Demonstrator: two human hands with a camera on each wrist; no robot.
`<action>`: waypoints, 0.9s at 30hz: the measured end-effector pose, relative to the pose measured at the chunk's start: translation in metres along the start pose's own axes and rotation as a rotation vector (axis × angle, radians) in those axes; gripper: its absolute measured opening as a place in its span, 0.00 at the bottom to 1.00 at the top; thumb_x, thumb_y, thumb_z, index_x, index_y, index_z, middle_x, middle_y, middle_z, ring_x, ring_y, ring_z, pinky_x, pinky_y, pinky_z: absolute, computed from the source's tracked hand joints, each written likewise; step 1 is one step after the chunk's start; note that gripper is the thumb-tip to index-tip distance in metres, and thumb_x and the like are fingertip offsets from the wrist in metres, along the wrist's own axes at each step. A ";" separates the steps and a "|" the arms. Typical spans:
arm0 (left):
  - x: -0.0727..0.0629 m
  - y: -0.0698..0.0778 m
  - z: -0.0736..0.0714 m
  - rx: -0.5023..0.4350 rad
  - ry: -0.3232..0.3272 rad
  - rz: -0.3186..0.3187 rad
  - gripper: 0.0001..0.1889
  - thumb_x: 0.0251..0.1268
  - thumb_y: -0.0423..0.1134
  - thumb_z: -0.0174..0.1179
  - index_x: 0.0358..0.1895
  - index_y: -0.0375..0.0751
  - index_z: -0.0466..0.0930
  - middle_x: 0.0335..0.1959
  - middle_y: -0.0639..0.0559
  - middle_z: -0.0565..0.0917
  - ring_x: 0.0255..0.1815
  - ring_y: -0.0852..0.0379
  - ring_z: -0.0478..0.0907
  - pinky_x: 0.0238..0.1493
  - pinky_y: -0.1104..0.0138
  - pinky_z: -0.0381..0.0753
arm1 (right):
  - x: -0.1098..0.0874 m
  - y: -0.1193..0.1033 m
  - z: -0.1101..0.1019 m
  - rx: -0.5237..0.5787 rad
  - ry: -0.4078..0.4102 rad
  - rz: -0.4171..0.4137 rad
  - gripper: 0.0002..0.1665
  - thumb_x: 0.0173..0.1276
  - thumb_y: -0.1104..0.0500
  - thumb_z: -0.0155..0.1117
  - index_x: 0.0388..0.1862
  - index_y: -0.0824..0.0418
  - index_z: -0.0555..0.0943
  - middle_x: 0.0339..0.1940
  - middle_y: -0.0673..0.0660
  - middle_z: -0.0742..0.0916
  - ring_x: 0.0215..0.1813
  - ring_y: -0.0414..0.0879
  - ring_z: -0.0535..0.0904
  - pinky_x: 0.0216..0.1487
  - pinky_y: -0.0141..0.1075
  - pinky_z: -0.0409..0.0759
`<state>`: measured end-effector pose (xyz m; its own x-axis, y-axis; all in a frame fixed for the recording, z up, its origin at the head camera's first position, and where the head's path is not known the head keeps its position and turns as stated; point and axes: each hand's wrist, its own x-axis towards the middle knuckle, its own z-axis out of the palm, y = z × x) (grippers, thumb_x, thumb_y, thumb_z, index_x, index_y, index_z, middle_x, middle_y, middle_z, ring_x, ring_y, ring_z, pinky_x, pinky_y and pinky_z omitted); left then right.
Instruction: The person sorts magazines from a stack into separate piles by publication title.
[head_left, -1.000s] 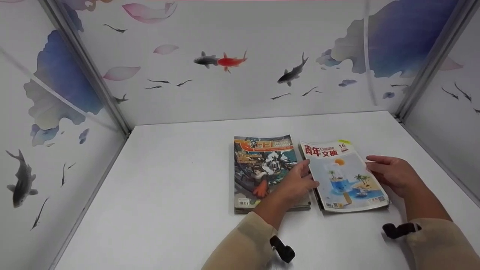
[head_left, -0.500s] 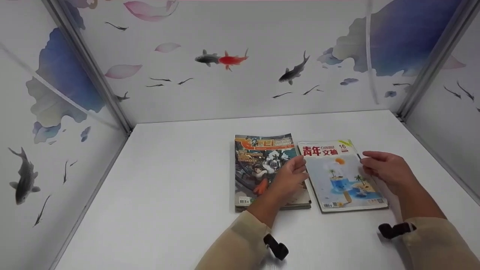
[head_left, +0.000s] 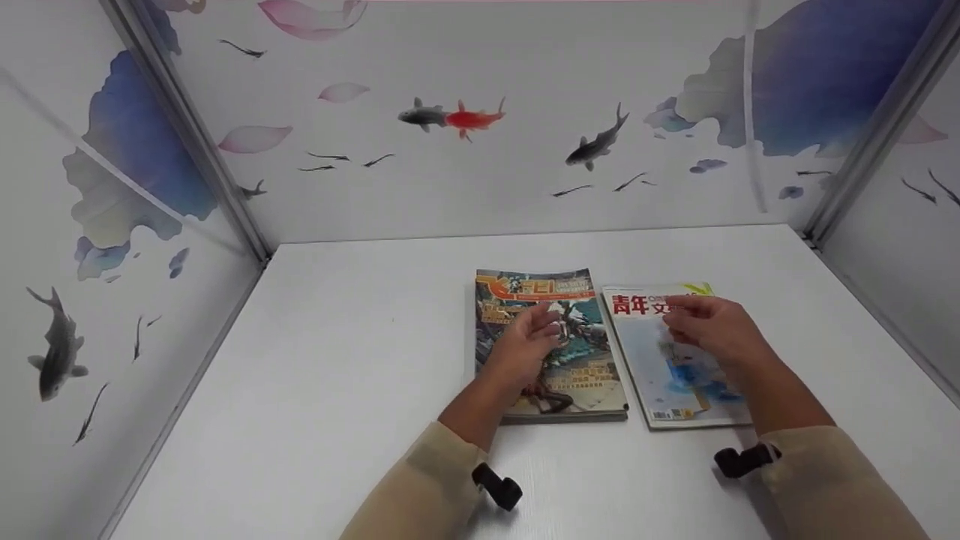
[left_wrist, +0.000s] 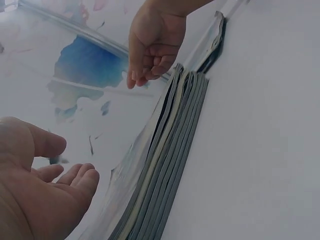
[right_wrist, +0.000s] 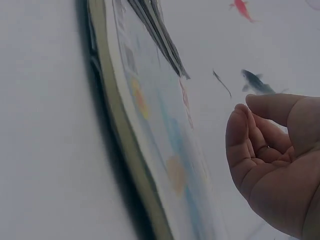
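A stack of magazines with a dark illustrated cover lies on the white table, its several layered edges showing in the left wrist view. Right of it is a thinner pile topped by a magazine with red title characters and a pale blue beach picture. My left hand hovers over the dark-covered stack, fingers loosely bent and thumb apart, holding nothing. Over the blue magazine, hiding part of its cover, hangs my right hand. In the right wrist view this hand has loosely curled fingers with nothing in them.
The white table is enclosed by a back panel and side panels printed with fish and petals. A narrow gap separates the two piles. Black clips sit at both sleeve cuffs.
Both hands have come off the right-hand pile and moved left, the left one over the dark-covered stack. The blue magazine, earlier skewed between the hands, now lies flat and straighter on its pile.
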<state>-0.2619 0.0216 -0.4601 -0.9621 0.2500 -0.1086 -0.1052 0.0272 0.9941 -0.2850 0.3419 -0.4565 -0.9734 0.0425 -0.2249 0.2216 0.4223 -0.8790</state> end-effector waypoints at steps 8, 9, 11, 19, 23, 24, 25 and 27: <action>-0.007 0.007 -0.048 0.001 0.044 0.043 0.33 0.82 0.28 0.52 0.86 0.43 0.57 0.82 0.46 0.71 0.83 0.47 0.69 0.82 0.53 0.72 | 0.008 -0.025 0.037 0.013 -0.026 -0.030 0.35 0.78 0.47 0.69 0.79 0.51 0.75 0.65 0.56 0.84 0.66 0.54 0.87 0.67 0.42 0.86; -0.007 0.008 -0.053 -0.002 0.054 0.037 0.34 0.82 0.28 0.52 0.86 0.43 0.57 0.82 0.47 0.70 0.83 0.48 0.69 0.82 0.53 0.71 | 0.009 -0.027 0.040 0.023 -0.030 -0.035 0.34 0.78 0.48 0.70 0.79 0.52 0.75 0.65 0.57 0.84 0.66 0.54 0.86 0.68 0.42 0.86; -0.007 0.008 -0.063 -0.005 0.076 0.040 0.34 0.81 0.27 0.52 0.86 0.43 0.57 0.82 0.46 0.71 0.82 0.48 0.70 0.83 0.53 0.71 | 0.011 -0.031 0.046 0.055 -0.030 -0.048 0.35 0.77 0.51 0.71 0.79 0.54 0.75 0.65 0.58 0.84 0.66 0.54 0.86 0.66 0.41 0.87; -0.006 0.003 -0.090 0.065 0.206 -0.009 0.34 0.78 0.29 0.57 0.84 0.46 0.62 0.80 0.50 0.73 0.82 0.50 0.71 0.82 0.54 0.72 | 0.017 -0.040 0.064 0.113 -0.058 -0.103 0.35 0.78 0.53 0.70 0.80 0.57 0.74 0.65 0.59 0.85 0.63 0.49 0.85 0.57 0.30 0.87; -0.005 0.000 -0.096 0.090 0.237 -0.032 0.34 0.77 0.30 0.58 0.83 0.48 0.63 0.79 0.52 0.75 0.81 0.51 0.73 0.81 0.54 0.74 | 0.018 -0.038 0.068 0.106 -0.072 -0.123 0.35 0.77 0.53 0.70 0.80 0.58 0.74 0.62 0.57 0.85 0.60 0.49 0.85 0.56 0.31 0.87; -0.004 -0.001 -0.097 0.092 0.238 -0.033 0.34 0.77 0.30 0.58 0.83 0.48 0.63 0.79 0.52 0.75 0.80 0.51 0.73 0.81 0.54 0.74 | 0.019 -0.037 0.068 0.106 -0.072 -0.119 0.35 0.77 0.53 0.70 0.80 0.58 0.74 0.61 0.57 0.85 0.59 0.48 0.85 0.56 0.31 0.87; -0.004 -0.002 -0.098 0.093 0.238 -0.034 0.34 0.77 0.30 0.58 0.83 0.48 0.63 0.79 0.52 0.75 0.80 0.51 0.73 0.81 0.54 0.74 | 0.019 -0.036 0.068 0.104 -0.071 -0.116 0.35 0.77 0.53 0.70 0.79 0.58 0.74 0.61 0.56 0.85 0.59 0.47 0.85 0.56 0.31 0.87; -0.003 -0.003 -0.099 0.092 0.234 -0.038 0.34 0.77 0.30 0.58 0.83 0.48 0.64 0.79 0.52 0.76 0.80 0.51 0.73 0.81 0.54 0.74 | 0.020 -0.035 0.068 0.101 -0.064 -0.103 0.34 0.77 0.53 0.70 0.79 0.57 0.74 0.62 0.56 0.85 0.59 0.46 0.85 0.57 0.31 0.87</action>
<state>-0.2838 -0.0745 -0.4629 -0.9910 0.0161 -0.1326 -0.1297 0.1229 0.9839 -0.3083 0.2664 -0.4589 -0.9864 -0.0558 -0.1548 0.1283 0.3277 -0.9360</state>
